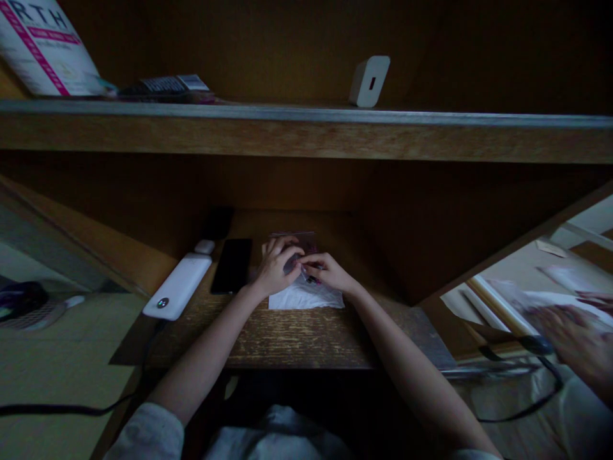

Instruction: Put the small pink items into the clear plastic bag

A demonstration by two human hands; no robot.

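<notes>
Head view: we noted a white sheet (306, 298) mid-way along the wooden desk (306, 342), with clear plastic (308, 239) at its far side. The left hand (276, 267) was half curled over the plastic; the right hand (330, 273) had thumb and index finger drawn close together beside the left thumb. We could not tell what either gripped; the small dark pieces (312, 279) between them were too dim to identify. We judged the work best done with the left steady and the right making short fingertip moves, low above the sheet. Count: one sheet, one black phone (232, 266), one white power bank (178, 286), one small white case (205, 246), one charger (372, 81) above; pieces uncountable
</notes>
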